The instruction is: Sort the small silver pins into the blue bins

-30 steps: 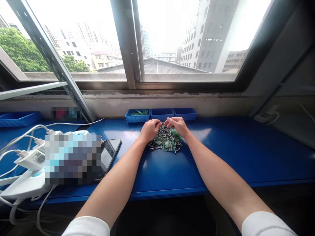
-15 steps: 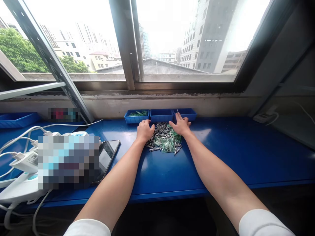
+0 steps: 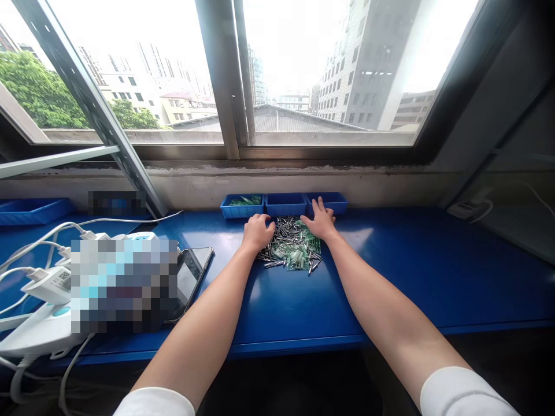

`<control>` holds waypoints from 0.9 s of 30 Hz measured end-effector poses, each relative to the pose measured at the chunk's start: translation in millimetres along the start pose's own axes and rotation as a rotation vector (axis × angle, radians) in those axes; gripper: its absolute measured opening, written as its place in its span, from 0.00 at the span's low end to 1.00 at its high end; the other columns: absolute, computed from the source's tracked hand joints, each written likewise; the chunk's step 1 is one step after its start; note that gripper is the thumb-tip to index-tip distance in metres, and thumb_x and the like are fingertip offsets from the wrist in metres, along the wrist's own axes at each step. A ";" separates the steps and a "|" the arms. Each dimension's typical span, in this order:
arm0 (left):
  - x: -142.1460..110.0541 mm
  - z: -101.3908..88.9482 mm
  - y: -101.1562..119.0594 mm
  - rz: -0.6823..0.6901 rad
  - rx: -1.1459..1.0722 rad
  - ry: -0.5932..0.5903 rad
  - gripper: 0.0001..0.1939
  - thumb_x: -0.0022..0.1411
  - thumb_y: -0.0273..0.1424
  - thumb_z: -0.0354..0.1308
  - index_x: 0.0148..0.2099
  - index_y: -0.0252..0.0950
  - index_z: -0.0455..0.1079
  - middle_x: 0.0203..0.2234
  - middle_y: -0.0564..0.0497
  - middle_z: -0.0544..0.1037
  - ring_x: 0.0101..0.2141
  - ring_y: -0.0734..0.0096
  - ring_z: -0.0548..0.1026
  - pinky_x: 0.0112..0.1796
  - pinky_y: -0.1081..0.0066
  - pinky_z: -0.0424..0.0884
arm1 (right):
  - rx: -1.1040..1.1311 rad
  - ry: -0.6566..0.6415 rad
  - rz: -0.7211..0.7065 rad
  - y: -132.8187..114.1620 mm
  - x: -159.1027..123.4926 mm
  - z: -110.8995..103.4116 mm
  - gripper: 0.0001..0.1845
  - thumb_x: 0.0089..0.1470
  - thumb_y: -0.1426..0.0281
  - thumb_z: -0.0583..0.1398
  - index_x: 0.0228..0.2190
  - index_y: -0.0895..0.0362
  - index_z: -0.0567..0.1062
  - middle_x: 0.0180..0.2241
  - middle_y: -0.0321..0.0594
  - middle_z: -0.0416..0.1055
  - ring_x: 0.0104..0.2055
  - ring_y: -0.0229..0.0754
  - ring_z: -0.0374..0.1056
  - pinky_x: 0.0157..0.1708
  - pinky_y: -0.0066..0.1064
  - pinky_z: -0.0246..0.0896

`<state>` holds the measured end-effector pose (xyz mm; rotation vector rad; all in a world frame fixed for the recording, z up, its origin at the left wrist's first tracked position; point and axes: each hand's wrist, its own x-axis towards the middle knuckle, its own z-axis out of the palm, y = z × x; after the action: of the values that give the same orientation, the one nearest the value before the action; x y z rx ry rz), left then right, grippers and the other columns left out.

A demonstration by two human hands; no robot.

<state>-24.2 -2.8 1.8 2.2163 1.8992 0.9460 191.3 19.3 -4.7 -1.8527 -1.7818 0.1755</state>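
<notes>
Loosely curled, my left hand (image 3: pixel 258 234) rests at the left edge of the heap, and I cannot tell whether its fingertips (image 3: pixel 265 220) pinch anything. My right hand (image 3: pixel 319 221) is open, its fingers spread and pointing away from me, with nothing visibly held. Its heel sits just beside the heap's far right corner.

Between my hands, the heap (image 3: pixel 291 245) lies low and loose on a blue workbench (image 3: pixel 403 277). It is a jumble of short metal pins (image 3: pixel 286 228), silver with dark ends, lying at every angle. Small glossy green pieces (image 3: pixel 301 247), perhaps bits of circuit board, are mixed in, mostly toward the right half. A few pins poke out along the near edge.

Beyond the heap stand three blue trays in a row. The left tray (image 3: pixel 241 204) holds similar green pieces, the middle tray (image 3: pixel 286 204) sits straight behind the pile, and my right fingertips (image 3: pixel 319 203) overlap the front of the right tray (image 3: pixel 336 202). Well to the heap's left lie a phone (image 3: pixel 191 280), a white charger (image 3: pixel 50 286) with cables (image 3: pixel 41 240), and a pixelated patch (image 3: pixel 124 286) I cannot make out.
</notes>
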 end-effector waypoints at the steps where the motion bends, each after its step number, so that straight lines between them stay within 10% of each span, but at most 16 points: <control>1: 0.0 0.0 -0.2 0.009 0.010 -0.018 0.18 0.60 0.38 0.50 0.46 0.36 0.73 0.44 0.44 0.74 0.47 0.57 0.71 0.48 0.62 0.65 | 0.017 0.039 -0.011 -0.8 -0.7 0.3 0.41 0.52 0.51 0.52 0.63 0.53 0.51 0.67 0.41 0.37 0.58 0.59 0.48 0.52 0.50 0.51; 8: -1.5 0.3 -1.3 0.100 -0.018 -0.070 0.14 0.57 0.40 0.54 0.36 0.41 0.79 0.39 0.48 0.77 0.43 0.58 0.73 0.46 0.63 0.66 | 0.136 0.114 -0.238 -16.1 -11.4 1.0 0.21 0.52 0.60 0.56 0.44 0.57 0.74 0.47 0.47 0.67 0.51 0.52 0.56 0.51 0.42 0.54; 27: 0.3 -9.2 13.9 0.068 -0.384 0.152 0.12 0.62 0.37 0.51 0.33 0.35 0.71 0.32 0.48 0.76 0.34 0.67 0.73 0.39 0.69 0.68 | 0.352 -0.048 -0.560 -39.7 -30.4 -4.9 0.10 0.53 0.65 0.59 0.34 0.56 0.78 0.33 0.40 0.75 0.37 0.42 0.65 0.40 0.34 0.61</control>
<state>-16.6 -8.8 15.3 2.0398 1.5366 1.3905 155.3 -12.7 9.6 -1.0717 -2.0707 0.2958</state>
